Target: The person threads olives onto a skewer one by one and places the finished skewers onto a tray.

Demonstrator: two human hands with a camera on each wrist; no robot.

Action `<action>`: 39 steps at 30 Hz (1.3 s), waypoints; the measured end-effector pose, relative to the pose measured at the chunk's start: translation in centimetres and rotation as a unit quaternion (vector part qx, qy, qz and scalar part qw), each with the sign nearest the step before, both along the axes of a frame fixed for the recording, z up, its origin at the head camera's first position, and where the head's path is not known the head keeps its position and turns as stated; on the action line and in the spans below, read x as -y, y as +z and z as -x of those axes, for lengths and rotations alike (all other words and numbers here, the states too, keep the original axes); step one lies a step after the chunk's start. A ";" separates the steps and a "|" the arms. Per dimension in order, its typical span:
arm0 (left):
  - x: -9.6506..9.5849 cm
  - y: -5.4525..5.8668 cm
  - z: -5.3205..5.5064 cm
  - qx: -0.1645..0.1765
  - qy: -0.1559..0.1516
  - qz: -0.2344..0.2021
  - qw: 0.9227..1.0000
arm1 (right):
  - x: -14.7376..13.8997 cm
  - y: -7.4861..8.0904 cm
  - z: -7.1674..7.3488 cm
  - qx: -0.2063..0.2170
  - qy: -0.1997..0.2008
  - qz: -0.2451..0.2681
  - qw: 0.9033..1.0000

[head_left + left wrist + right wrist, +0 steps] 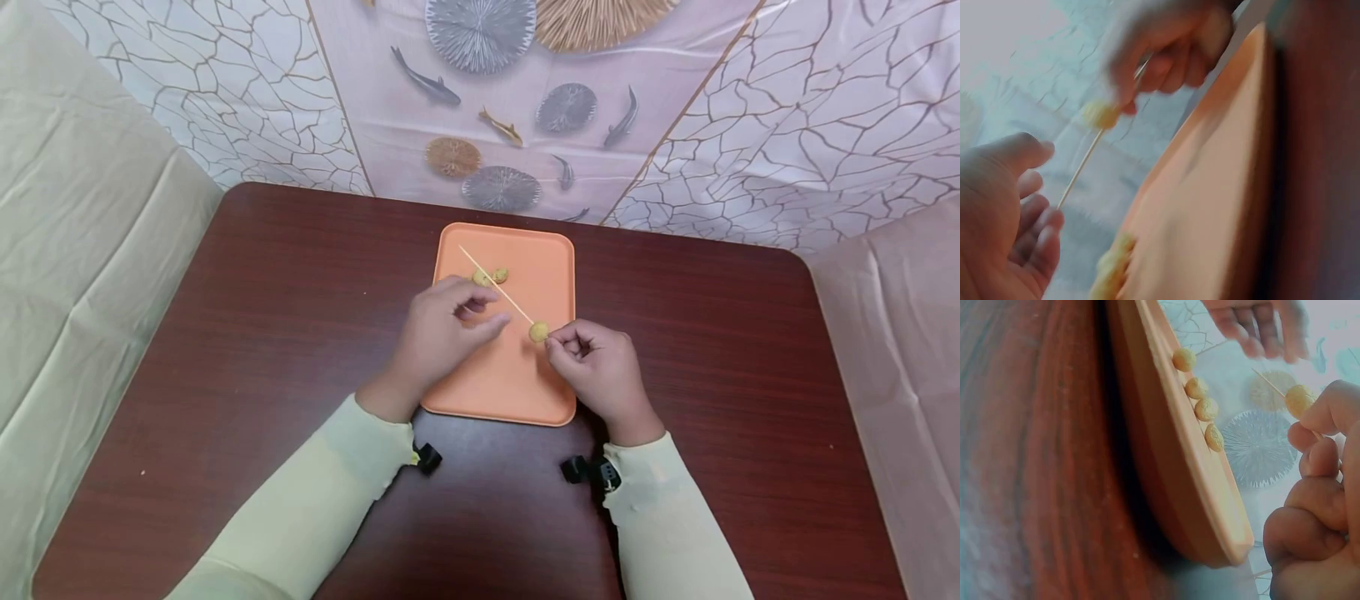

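My right hand [600,367] pinches a thin wooden skewer [513,303] close to one end, above the tray. A small yellow ball [538,332] is threaded on the skewer right beside the fingertips; what it is made of I cannot tell. The skewer's long bare part slants up and left past my left hand [450,333]. That hand hovers with thumb and fingers loosely apart and holds nothing. On the orange tray [525,392] lie several similar yellow balls [1207,409], lined up in the right wrist view and partly hidden behind the left hand in the head view.
The tray stands on a dark reddish-brown table [300,333]. A patterned cloth [517,108] hangs behind the table's far edge, and plain pale cloths [82,250] hang at both sides. Each wrist carries a small black camera [427,458].
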State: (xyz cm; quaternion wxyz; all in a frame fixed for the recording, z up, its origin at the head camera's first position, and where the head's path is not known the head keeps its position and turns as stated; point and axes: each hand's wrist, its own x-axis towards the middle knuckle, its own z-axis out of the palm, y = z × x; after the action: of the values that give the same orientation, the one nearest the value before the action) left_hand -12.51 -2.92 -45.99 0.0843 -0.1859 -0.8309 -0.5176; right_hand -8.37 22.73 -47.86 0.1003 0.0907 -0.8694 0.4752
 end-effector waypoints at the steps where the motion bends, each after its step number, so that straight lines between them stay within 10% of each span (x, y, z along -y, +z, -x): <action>1: 0.4 0.1 0.3 0.006 0.017 0.013 1.000 | -0.1 0.0 0.0 0.007 -0.004 0.007 1.000; 8: 2.4 0.3 1.8 0.080 0.101 0.140 0.982 | -0.3 0.0 0.2 0.036 -0.013 0.037 0.999; 22: 2.7 -1.0 2.5 0.180 0.123 0.244 0.945 | -0.9 -0.2 0.3 0.043 -0.013 0.054 0.998; 39: 2.6 -1.2 2.5 0.156 0.128 0.264 0.943 | -0.8 -0.3 0.2 0.052 -0.005 0.062 0.997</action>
State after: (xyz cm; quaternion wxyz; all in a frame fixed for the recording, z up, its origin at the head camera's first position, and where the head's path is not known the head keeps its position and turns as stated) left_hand -14.99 -5.54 -47.21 -0.0327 -0.0106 -0.9572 -0.2875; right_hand -8.58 23.52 -48.17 0.0629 0.0549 -0.8430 0.5314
